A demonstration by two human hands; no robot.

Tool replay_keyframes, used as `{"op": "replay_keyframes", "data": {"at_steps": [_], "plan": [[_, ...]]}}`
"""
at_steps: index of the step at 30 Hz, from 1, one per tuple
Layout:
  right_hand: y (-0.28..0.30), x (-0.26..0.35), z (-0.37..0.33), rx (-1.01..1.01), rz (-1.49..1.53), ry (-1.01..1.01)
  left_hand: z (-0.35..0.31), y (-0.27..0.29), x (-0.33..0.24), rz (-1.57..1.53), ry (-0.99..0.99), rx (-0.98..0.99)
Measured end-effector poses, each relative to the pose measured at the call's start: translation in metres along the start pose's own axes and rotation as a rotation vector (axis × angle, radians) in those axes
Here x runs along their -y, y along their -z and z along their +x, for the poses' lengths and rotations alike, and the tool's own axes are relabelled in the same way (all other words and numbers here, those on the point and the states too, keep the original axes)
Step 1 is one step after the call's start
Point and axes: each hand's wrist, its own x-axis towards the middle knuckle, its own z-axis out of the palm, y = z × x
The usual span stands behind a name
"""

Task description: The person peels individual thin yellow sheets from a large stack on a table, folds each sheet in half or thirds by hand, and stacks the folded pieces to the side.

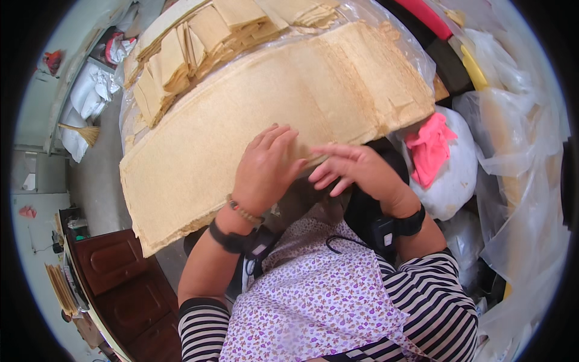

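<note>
A large stack of thin tan, fibrous sheets (229, 120) lies in front of me, its long near edge facing my body. My left hand (268, 160) is over that near edge, around the middle, fingers stretched out on or just above the top sheet. Close by on its right, my right hand (356, 172) is at the edge with its fingers apart, slightly blurred. Nothing shows in either hand. Whether the fingertips touch the sheets I cannot tell. Further back lie several smaller folded bundles of similar tan sheets (175, 63).
Clear plastic film (422, 51) lies under the sheets. At right, a pink cloth (429, 148) rests on a white sack (452, 187), beside hanging plastic sheeting (525, 163). Dark red cabinets (120, 259) stand at lower left; a straw broom (87, 133) and white sacks (90, 87) are further left.
</note>
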Motion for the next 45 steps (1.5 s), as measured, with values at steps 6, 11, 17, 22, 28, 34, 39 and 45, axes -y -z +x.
{"op": "replay_keyframes", "data": {"at_steps": [6, 11, 17, 22, 28, 34, 39, 45], "plan": [[0.019, -0.024, -0.021, -0.206, 0.249, 0.058, 0.008, -0.013, -0.013, 0.291, -0.104, -0.062], [0.023, -0.019, -0.010, -0.123, 0.380, 0.021, 0.012, -0.020, -0.007, 0.327, -0.143, -0.039], [0.012, -0.023, 0.017, 0.002, 0.427, 0.062, 0.011, -0.033, -0.012, 0.443, -0.135, -0.227], [-0.005, -0.008, 0.036, -0.316, -0.868, 0.705, 0.011, -0.031, -0.007, 0.449, 0.004, -0.209], [-0.024, 0.010, 0.045, -0.402, -1.229, 0.764, 0.012, -0.012, 0.008, -0.053, 0.383, -0.420], [-0.004, 0.006, 0.085, -0.614, -1.332, 0.728, 0.023, -0.018, 0.009, 0.062, 0.470, -0.239], [0.026, 0.007, 0.091, -0.708, -1.223, 0.579, 0.013, -0.028, 0.047, -0.464, 0.507, -0.317], [0.022, 0.006, 0.110, -0.649, -1.341, 0.819, 0.013, -0.043, 0.045, -0.903, 0.560, -0.480]]}}
